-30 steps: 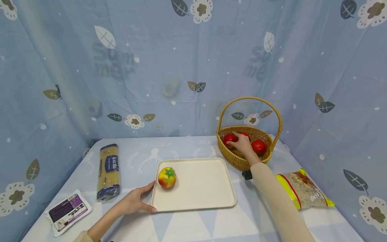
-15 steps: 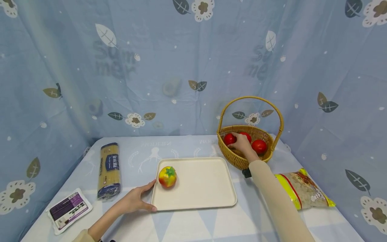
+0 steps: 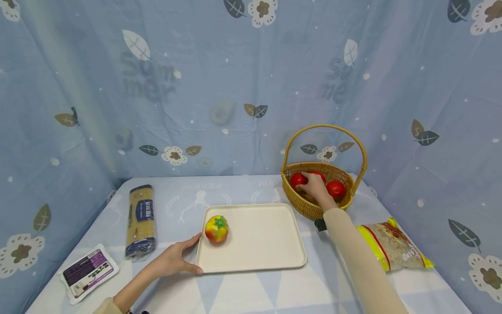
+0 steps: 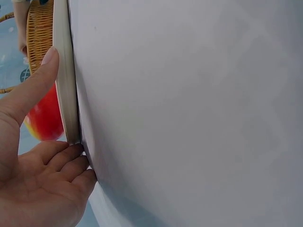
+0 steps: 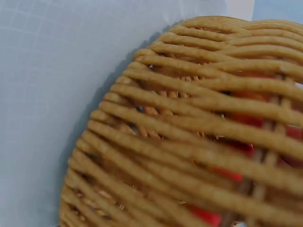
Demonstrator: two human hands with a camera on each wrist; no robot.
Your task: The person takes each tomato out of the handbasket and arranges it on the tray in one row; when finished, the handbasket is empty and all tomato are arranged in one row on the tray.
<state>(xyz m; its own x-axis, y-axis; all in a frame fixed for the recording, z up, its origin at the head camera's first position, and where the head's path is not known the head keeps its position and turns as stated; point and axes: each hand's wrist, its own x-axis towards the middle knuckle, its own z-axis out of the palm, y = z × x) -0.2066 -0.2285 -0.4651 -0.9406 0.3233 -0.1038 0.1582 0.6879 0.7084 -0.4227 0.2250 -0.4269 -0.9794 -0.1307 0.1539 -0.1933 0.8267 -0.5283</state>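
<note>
In the head view, a wicker basket (image 3: 310,211) with a tall handle holds several round red fruits. My right hand (image 3: 315,186) reaches inside, its thumb and fingers around the leftmost red fruit (image 3: 296,180). Another red fruit (image 3: 336,190) sits to its right. My left hand (image 3: 176,260) is spread against the left side of a cream tray (image 3: 259,240), thumb at the near corner. The left wrist view shows its straight thumb (image 4: 40,78) along the tray edge. A yellow-red tomato-like fruit (image 3: 216,229) with a green top rests on the tray. Basket weave (image 5: 189,123) hides the right hand in its wrist view.
A pack of spaghetti (image 3: 141,222) lies left of the tray, with a white and purple packet (image 3: 89,274) nearer the front. On the right, beside the right sleeve, is a yellow-edged clear food bag (image 3: 394,246). A blue patterned curtain (image 3: 219,87) surrounds the table.
My right thumb and fingers have closed in on the leftmost red fruit in the basket. The left hand and the tray hold still; the head view has shifted slightly.
</note>
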